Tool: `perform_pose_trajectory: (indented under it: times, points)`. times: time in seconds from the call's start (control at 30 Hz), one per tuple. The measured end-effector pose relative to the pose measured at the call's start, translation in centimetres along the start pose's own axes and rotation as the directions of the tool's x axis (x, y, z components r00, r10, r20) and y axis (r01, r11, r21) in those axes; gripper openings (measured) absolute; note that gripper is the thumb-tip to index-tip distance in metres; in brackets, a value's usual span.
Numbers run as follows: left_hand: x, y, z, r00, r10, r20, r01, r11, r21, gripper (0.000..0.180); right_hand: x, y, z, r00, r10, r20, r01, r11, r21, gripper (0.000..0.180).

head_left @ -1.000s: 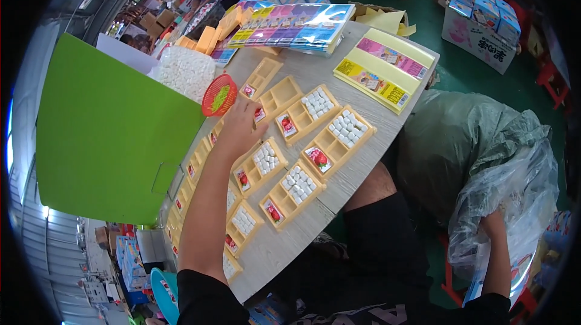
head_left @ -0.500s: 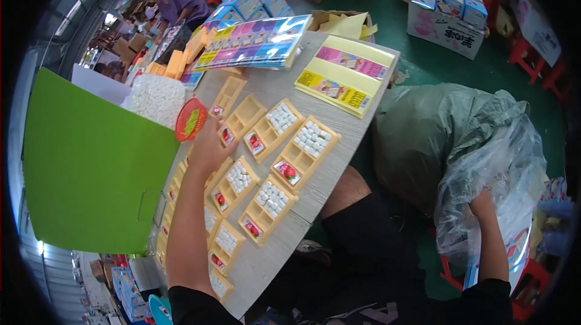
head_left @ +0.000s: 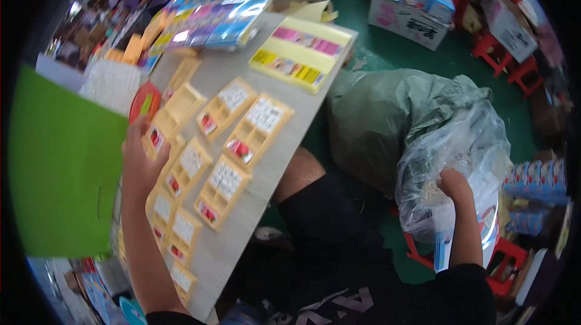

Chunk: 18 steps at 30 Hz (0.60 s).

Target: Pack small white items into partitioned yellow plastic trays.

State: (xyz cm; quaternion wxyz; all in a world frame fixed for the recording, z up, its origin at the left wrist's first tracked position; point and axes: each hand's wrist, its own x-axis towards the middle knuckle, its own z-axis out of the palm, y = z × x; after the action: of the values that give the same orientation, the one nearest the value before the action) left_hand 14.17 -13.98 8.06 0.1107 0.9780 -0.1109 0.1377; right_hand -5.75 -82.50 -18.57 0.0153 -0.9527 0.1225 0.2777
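In a workshop with a green floor (head_left: 460, 66), rows of tan compartment trays line a pale table (head_left: 290, 134). My left hand (head_left: 142, 152), fingers partly curled, is at the card end of a tray (head_left: 181, 107) whose larger section lacks the white pieces (head_left: 265, 113) seen in its neighbours; blur hides whether I grip it. A red basket (head_left: 137, 100) sits just beyond. Well off to the right, my right hand (head_left: 455, 183) reaches into a clear plastic bag (head_left: 417, 187), fingertips hidden, so any hold is impossible to tell. Light left-hand contact, I judge, would keep trays level; a loose right wrist should avoid snagging thin plastic.
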Motion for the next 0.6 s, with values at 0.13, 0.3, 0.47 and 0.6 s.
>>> perform_pose_trajectory:
  times: [0.13,0.3,0.47,0.6]
  points:
    - [-3.8,4.1,-1.2,0.999,-0.034,0.002,0.034,0.987,-0.159,0.073,-3.9,0.8,-3.4,0.961,-0.008,-0.276,0.061,0.981,0.182,0.026]
    - [-10.4,6.4,-2.6,0.997,-0.075,-0.011,0.072,0.984,-0.160,0.074,-4.7,-5.3,-10.0,0.958,-0.097,-0.269,0.157,0.964,0.213,0.025]
    - [-18.2,8.0,-2.0,0.993,-0.112,-0.040,0.109,0.991,-0.084,0.081,-6.2,-15.9,-14.3,0.786,-0.363,-0.500,0.545,0.789,0.285,0.021]
    - [-23.5,9.5,-1.3,0.971,-0.239,-0.021,0.236,0.967,-0.100,0.082,-9.1,-27.1,-16.7,0.607,-0.480,-0.634,0.794,0.389,0.466,0.011]
